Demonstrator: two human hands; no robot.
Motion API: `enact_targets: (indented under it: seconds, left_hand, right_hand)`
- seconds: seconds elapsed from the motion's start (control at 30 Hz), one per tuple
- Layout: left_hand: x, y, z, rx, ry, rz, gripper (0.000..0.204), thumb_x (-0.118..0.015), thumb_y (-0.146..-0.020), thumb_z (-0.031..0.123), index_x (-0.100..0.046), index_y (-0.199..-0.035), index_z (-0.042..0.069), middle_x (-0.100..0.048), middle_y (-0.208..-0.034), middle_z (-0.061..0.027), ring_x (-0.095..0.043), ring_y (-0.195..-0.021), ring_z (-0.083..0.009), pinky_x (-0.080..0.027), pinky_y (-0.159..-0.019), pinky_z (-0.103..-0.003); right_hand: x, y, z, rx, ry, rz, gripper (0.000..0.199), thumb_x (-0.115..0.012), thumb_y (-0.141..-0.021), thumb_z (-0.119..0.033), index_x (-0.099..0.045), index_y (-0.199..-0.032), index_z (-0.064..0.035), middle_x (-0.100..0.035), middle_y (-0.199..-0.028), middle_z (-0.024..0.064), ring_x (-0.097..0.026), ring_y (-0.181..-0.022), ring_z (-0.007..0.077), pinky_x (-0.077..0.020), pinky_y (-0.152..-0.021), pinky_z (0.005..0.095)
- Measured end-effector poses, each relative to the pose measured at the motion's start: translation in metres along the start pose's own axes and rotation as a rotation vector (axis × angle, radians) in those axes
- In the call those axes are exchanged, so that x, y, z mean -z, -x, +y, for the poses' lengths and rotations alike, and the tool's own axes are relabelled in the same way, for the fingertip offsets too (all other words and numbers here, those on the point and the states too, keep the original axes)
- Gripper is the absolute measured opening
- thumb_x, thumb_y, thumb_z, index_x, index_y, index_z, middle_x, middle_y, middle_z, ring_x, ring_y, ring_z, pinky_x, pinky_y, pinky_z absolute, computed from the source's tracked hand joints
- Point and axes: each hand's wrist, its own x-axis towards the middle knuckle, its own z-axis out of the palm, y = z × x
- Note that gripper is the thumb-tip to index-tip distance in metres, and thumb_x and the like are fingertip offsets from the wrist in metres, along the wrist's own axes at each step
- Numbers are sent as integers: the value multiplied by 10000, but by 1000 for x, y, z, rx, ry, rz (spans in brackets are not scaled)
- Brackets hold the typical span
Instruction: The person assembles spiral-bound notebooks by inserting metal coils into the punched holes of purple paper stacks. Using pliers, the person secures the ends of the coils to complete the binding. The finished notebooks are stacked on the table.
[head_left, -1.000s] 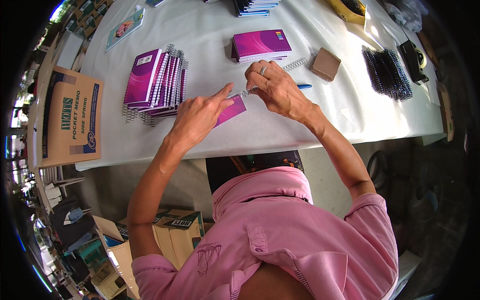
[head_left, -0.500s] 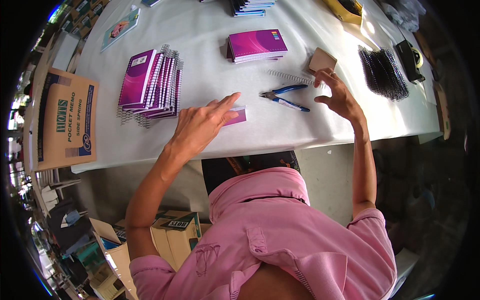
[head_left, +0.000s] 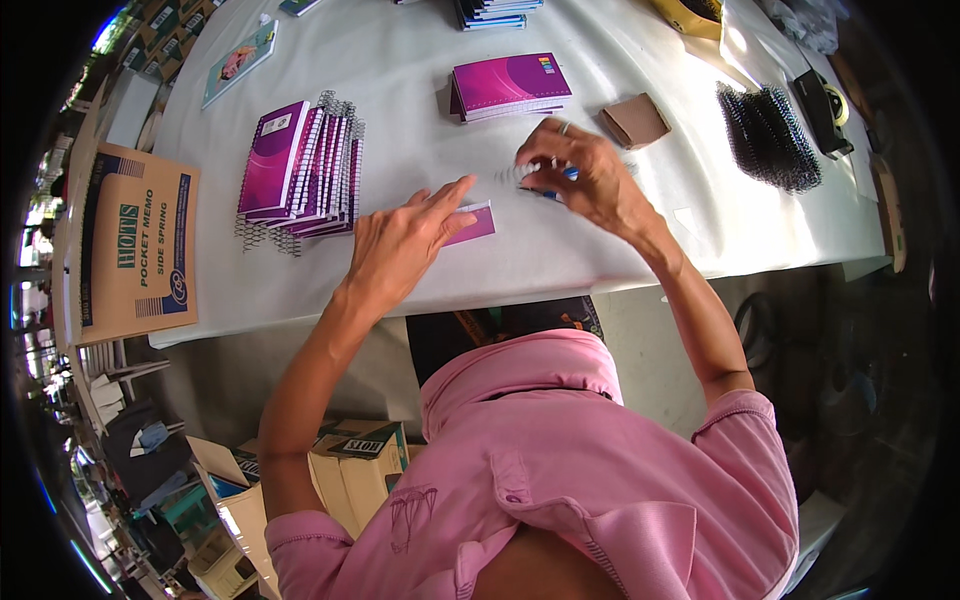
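Note:
My left hand lies flat with its fingers stretched out over a small purple notebook near the table's front edge. Most of that notebook is hidden under the hand. Pinched in the fingers of my right hand is a metal spiral coil, blurred, pointing toward the left hand. Beneath the right hand the blue-handled pliers rest on the table, largely covered. Just beyond sits a brown block.
Purple notebooks with spiral coils are stacked at left, beside a cardboard box. Another purple stack stands farther back. At right lie a pile of dark coils and a tape dispenser. A yellow container is at the back.
My right hand has moved left from beside the brown block, bringing the spiral coil over the pliers. The brown block has turned slightly. My left hand has barely moved.

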Motion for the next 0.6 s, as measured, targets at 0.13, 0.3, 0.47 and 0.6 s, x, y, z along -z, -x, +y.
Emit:
enact_targets:
  seconds: [0.13, 0.3, 0.47, 0.6]
  left_hand:
    - [-4, -1, -3, 15, -2, -14, 478, -619, -912, 302, -510, -1374, 239, -694, -1065, -89, -670, -658, -310, -517, -513, -392]
    - [-2, -2, -1, -33, 15, 36, 478, -616, -914, 309, -509, -1374, 236, -694, -1082, -82, -684, -687, -304, -531, -531, -386]
    - [-3, -3, -3, -22, 2, 19, 482, -616, -913, 317, -508, -1375, 230, -693, -1100, -79, -692, -714, -300, -547, -551, -386]
    - [-3, -4, -5, 50, -21, -49, 489, -614, -912, 324, -503, -1379, 228, -687, -1118, -82, -694, -740, -309, -552, -560, -391]
  right_hand:
    - [-14, 7, -8, -28, -70, 21, 132, -670, -812, 32, -650, -940, 2, -629, -906, 116, -628, -751, 267, -489, -647, 381]
    - [-13, 5, -6, -39, -141, -53, 122, -681, -821, -2, -659, -941, -4, -625, -872, 126, -616, -732, 257, -486, -648, 373]
    - [-3, 2, -2, -221, -175, -357, 113, -664, -847, -19, -660, -956, 14, -637, -886, 99, -613, -768, 219, -492, -692, 355]
    - [-15, 4, -8, 36, 88, -142, 132, -607, -902, -94, -628, -972, 16, -635, -869, 132, -625, -782, 282, -489, -694, 390]
